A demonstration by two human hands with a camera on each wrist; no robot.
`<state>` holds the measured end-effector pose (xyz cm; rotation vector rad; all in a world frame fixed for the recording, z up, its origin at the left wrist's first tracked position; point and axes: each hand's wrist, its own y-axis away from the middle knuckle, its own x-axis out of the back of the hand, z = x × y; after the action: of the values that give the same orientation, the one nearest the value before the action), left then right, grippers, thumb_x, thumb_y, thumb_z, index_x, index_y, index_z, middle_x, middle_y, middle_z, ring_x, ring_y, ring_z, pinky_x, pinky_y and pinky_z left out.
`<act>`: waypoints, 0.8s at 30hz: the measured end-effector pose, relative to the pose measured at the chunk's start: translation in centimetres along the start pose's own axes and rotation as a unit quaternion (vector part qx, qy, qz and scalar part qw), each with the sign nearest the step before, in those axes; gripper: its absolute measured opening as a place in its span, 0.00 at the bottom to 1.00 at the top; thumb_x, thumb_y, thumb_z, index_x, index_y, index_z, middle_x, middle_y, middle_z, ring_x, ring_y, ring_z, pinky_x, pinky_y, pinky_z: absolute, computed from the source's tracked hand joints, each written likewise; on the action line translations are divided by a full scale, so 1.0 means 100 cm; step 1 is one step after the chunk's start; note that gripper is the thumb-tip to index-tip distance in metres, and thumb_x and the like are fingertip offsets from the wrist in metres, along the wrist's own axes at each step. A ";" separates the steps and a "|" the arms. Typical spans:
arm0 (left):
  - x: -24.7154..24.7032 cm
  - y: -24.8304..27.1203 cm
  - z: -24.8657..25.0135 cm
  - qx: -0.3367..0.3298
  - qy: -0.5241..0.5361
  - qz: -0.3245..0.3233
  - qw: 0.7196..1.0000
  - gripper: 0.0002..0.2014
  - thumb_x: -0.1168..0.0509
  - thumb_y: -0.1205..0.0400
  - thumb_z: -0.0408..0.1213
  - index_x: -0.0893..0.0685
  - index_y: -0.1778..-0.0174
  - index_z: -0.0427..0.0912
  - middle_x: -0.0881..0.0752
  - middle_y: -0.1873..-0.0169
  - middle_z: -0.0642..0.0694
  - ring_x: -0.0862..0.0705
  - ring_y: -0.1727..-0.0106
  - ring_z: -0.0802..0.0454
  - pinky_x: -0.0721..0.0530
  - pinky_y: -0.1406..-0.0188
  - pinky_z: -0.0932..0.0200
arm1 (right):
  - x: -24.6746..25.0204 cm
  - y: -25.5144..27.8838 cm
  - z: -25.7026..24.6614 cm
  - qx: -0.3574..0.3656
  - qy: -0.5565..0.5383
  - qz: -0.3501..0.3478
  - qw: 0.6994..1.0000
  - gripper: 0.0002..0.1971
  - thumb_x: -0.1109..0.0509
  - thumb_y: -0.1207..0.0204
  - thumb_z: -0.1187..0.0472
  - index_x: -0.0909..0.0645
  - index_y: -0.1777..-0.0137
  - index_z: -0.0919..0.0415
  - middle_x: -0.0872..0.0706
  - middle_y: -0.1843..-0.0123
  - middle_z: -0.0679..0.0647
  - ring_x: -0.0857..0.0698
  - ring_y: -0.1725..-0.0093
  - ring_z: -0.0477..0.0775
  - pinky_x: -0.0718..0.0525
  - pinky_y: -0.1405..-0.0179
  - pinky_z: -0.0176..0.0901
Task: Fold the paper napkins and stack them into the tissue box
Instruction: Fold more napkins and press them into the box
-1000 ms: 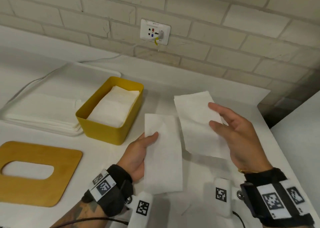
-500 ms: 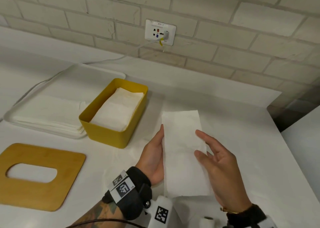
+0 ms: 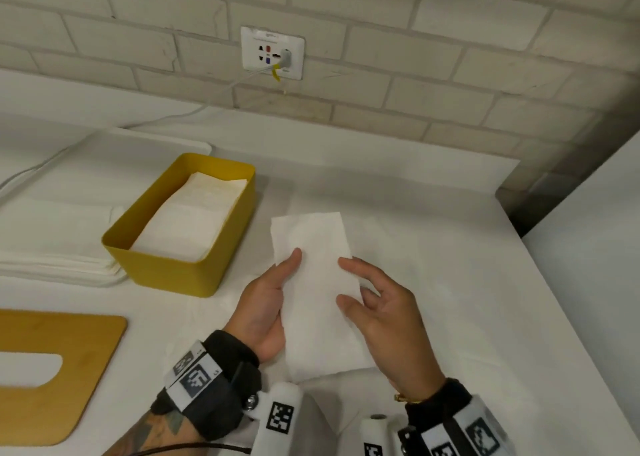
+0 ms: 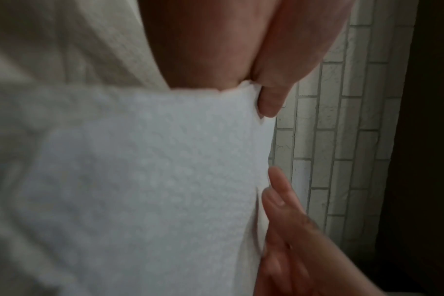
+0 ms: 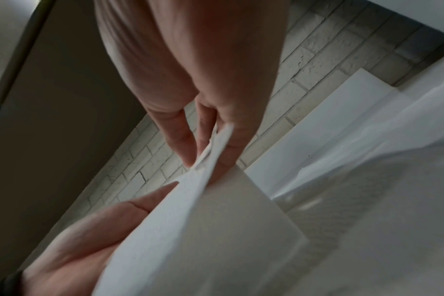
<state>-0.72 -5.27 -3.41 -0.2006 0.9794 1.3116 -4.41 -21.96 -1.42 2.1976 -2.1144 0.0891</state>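
A white paper napkin (image 3: pixel 313 282), folded into a long narrow strip, is held above the table between both hands. My left hand (image 3: pixel 266 299) pinches its left edge, thumb on top and fingers hidden beneath. My right hand (image 3: pixel 375 305) pinches the right edge. In the left wrist view the thumb (image 4: pixel 270 98) presses on the napkin (image 4: pixel 152 180). In the right wrist view fingers (image 5: pixel 183 140) pinch the napkin's (image 5: pixel 216 230) layered edge. The yellow tissue box (image 3: pixel 173 272) stands to the left, with folded napkins (image 3: pixel 194 220) stacked inside.
A white tray (image 3: pixel 166 140) at the far left carries a stack of unfolded napkins (image 3: pixel 52 244). The wooden lid (image 3: pixel 69 337) with an oval slot lies at the front left. A brick wall with a socket (image 3: pixel 273 53) and a cable stands behind. The table's edge runs down the right.
My right hand swung the napkin's right half over onto the left half, so the sheet is now one narrow strip. Both hands have come close together.
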 end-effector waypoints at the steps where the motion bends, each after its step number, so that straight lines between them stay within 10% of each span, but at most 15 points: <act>1: 0.001 -0.001 0.001 -0.005 -0.001 0.009 1.000 0.24 0.39 0.12 0.49 0.17 0.26 0.37 0.12 0.35 0.32 0.13 0.33 0.33 0.17 0.32 0.37 | 0.001 0.003 0.002 0.001 0.017 -0.003 1.000 0.21 0.27 0.20 0.74 0.14 0.33 0.51 0.15 0.32 0.36 0.12 0.37 0.41 0.15 0.37 0.36; 7: 0.004 0.001 0.020 -0.069 -0.009 0.038 0.997 0.15 0.37 0.12 0.46 0.12 0.36 0.43 0.07 0.42 0.39 0.06 0.46 0.43 0.13 0.45 0.42 | 0.049 0.009 -0.006 -0.112 0.203 -0.084 0.969 0.13 0.23 0.23 0.67 0.11 0.42 0.51 0.08 0.49 0.47 0.09 0.58 0.44 0.15 0.57 0.30; 12: 0.013 0.009 0.028 -0.093 -0.012 0.048 0.994 0.16 0.38 0.11 0.46 0.15 0.31 0.46 0.08 0.40 0.42 0.07 0.44 0.44 0.08 0.46 0.41 | 0.089 -0.043 -0.019 -0.088 0.269 0.025 0.959 0.05 0.24 0.21 0.63 0.11 0.47 0.55 0.09 0.51 0.50 0.08 0.61 0.48 0.14 0.62 0.35; 24: 0.023 0.025 0.027 -0.090 -0.019 0.089 0.992 0.17 0.38 0.12 0.45 0.16 0.30 0.46 0.07 0.43 0.42 0.06 0.48 0.44 0.16 0.46 0.41 | 0.045 -0.109 -0.020 -0.075 0.461 -0.226 0.855 0.30 0.20 0.26 0.46 0.23 0.24 0.44 0.23 0.31 0.41 0.28 0.29 0.42 0.32 0.36 0.40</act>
<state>-1.75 -1.17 -2.41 -0.2299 0.8609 1.5640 6.67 -25.82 0.80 1.8932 -1.0310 0.7384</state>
